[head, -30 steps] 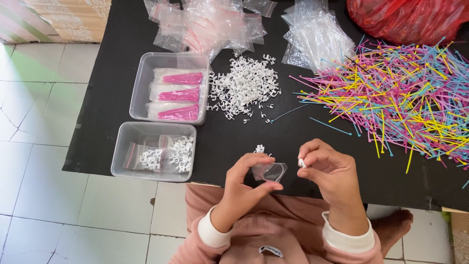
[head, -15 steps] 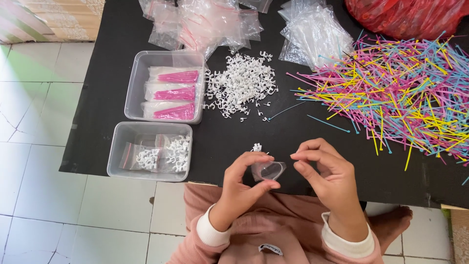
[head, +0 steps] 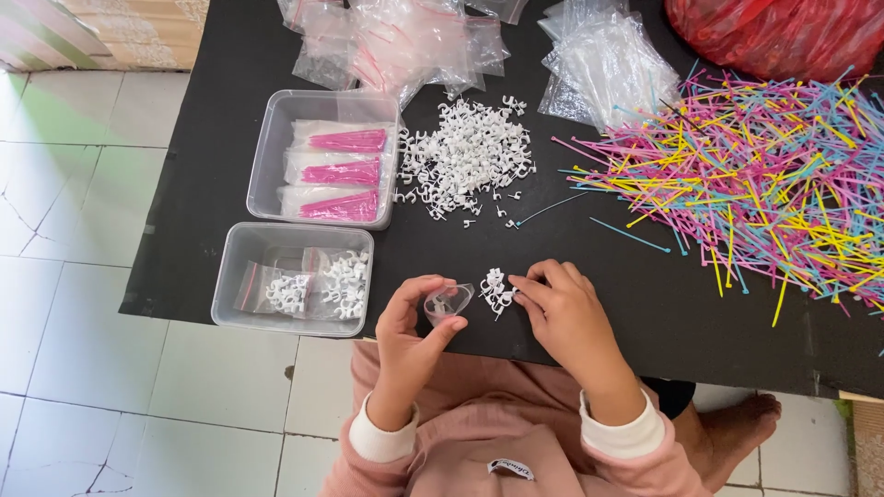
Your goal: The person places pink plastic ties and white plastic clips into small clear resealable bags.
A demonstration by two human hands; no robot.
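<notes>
My left hand (head: pixel 412 331) pinches a small clear plastic bag (head: pixel 448 302) held open near the front edge of the black table (head: pixel 212 193). My right hand (head: pixel 564 311) reaches left, its fingertips touching a small cluster of white cable clips (head: pixel 497 289) lying on the table beside the bag. Whether a clip is between those fingers is hidden. A larger heap of white cable clips (head: pixel 468 158) lies farther back in the middle.
Two clear tubs stand at the left: one with pink-filled bags (head: pixel 336 170), one with bagged white clips (head: pixel 293 281). Coloured cable ties (head: pixel 764 184) spread over the right. Empty clear bags (head: pixel 599 55) and a red bag (head: pixel 783 32) lie at the back.
My right hand has dropped from beside the bag down to the small cluster of clips on the table. My left hand keeps hold of the bag.
</notes>
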